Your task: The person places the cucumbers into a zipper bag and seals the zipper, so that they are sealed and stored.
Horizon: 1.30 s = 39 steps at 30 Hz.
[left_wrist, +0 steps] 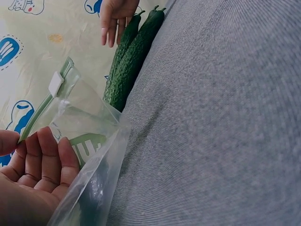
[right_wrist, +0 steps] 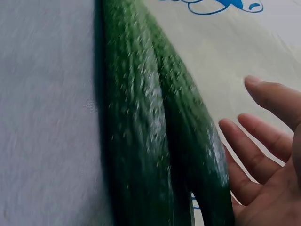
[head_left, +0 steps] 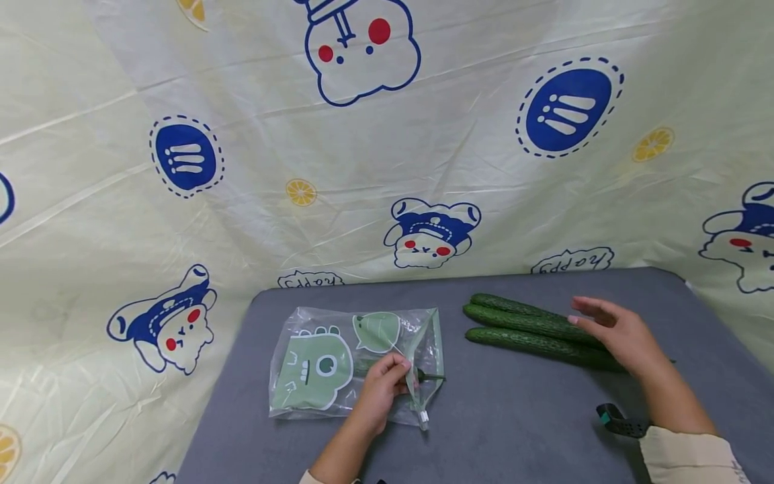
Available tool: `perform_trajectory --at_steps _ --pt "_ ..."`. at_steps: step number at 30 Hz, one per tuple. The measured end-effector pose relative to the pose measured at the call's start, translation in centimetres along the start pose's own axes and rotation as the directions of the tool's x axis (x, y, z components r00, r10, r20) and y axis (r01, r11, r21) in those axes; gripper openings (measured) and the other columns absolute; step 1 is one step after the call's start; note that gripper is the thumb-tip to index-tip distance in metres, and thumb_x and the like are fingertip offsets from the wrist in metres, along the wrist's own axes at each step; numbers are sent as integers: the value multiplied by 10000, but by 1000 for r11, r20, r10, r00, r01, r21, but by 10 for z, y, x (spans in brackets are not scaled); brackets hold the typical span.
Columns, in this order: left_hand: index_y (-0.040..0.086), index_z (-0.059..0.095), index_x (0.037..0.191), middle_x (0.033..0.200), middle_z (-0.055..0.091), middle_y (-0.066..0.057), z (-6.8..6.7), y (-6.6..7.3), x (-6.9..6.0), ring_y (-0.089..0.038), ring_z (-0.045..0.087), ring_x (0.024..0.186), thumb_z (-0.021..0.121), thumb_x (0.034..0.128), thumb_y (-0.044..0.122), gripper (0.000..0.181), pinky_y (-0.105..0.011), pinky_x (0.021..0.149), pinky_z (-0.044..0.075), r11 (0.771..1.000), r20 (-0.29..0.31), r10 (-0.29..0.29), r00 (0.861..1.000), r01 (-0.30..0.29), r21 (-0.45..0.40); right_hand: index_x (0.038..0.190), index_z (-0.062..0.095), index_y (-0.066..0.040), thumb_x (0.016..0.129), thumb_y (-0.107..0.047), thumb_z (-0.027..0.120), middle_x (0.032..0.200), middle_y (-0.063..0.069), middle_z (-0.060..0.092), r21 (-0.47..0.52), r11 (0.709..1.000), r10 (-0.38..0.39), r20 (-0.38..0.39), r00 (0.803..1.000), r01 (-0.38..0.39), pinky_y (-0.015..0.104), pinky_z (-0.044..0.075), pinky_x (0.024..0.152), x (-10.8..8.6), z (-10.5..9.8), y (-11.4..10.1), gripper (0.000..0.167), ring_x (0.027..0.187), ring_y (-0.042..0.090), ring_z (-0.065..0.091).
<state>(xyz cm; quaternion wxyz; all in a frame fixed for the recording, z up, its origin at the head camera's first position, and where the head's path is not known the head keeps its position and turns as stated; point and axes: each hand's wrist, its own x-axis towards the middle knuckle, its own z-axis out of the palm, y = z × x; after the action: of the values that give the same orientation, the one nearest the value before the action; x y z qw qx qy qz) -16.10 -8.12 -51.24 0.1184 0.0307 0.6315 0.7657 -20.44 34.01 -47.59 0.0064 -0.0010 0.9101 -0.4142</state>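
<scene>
A clear zip bag (head_left: 329,386) printed with green cartoon figures lies on the table's left half. My left hand (head_left: 387,386) pinches its green zip edge (left_wrist: 35,115) between thumb and fingers, holding the mouth up. One cucumber (head_left: 421,376) lies inside, its stem end at the opening and most of it hidden by print and hand. To the right, several long green cucumbers (head_left: 514,339) lie side by side. My right hand (head_left: 623,336) hovers over their right ends, fingers spread and loosely bent, holding nothing. In the right wrist view it is beside the cucumbers (right_wrist: 136,113).
A white slider (head_left: 423,418) sits at the near end of the bag's zip. The grey table (head_left: 484,430) meets a patterned, cream-coloured sheet (head_left: 484,154) at its back and sides. A dark band (head_left: 623,422) is on the right wrist.
</scene>
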Motion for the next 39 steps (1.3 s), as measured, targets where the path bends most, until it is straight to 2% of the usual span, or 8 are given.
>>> perform_trajectory --at_steps 2,5,8,13,21,31,39 --pt "-188 462 1021 747 620 53 0 0 1 -77 637 697 540 994 105 305 -245 720 540 1000 2 0 1000 0 0 1533 392 -41 997 -504 567 1519 281 441 -27 1000 1 19 1000 0 618 439 931 1 0 2 730 1352 508 407" --pt "-209 448 1049 750 619 51 1 -1 2 -78 636 696 539 994 100 327 -247 720 541 1000 1 -4 1000 4 -2 1515 418 -28 993 -509 571 1503 305 447 -95 995 -6 37 999 9 646 430 906 0 -1 7 726 1333 561 390" --pt "-221 440 1059 753 613 46 1 -1 1 -81 632 697 532 993 92 333 -245 715 543 1000 -5 -7 1000 7 -2 1495 452 -36 981 -535 576 1493 318 447 -155 988 2 54 999 6 641 430 892 -1 1 11 727 1316 558 397" --pt "-221 436 1056 757 609 43 1 -2 1 -90 627 703 536 991 99 342 -245 720 536 1000 -6 -5 1000 5 3 1464 487 -35 962 -563 592 1511 359 384 -179 984 21 93 995 -4 711 363 940 0 3 11 737 1352 613 313" --pt "-216 436 1045 751 608 44 1 -4 1 -98 631 707 548 991 101 341 -252 723 535 1000 -11 -6 1000 6 4 1429 525 -18 975 -488 616 1477 357 400 -234 970 -45 95 994 66 725 364 928 0 6 16 660 1313 611 351" --pt "-221 433 1046 746 610 41 0 -4 1 -94 630 702 548 991 104 349 -247 716 534 1000 -8 -5 1000 5 1 1428 529 -49 988 -492 592 1490 355 374 -214 976 -22 68 997 36 731 347 918 -3 10 19 628 1325 620 324" --pt "-223 430 1044 744 609 39 0 -3 1 -94 628 697 545 990 103 350 -244 712 534 1000 -5 -5 1000 5 2 1394 555 -68 991 -475 595 1468 324 414 -183 982 -51 11 999 53 720 346 911 -7 13 19 575 1324 612 335"
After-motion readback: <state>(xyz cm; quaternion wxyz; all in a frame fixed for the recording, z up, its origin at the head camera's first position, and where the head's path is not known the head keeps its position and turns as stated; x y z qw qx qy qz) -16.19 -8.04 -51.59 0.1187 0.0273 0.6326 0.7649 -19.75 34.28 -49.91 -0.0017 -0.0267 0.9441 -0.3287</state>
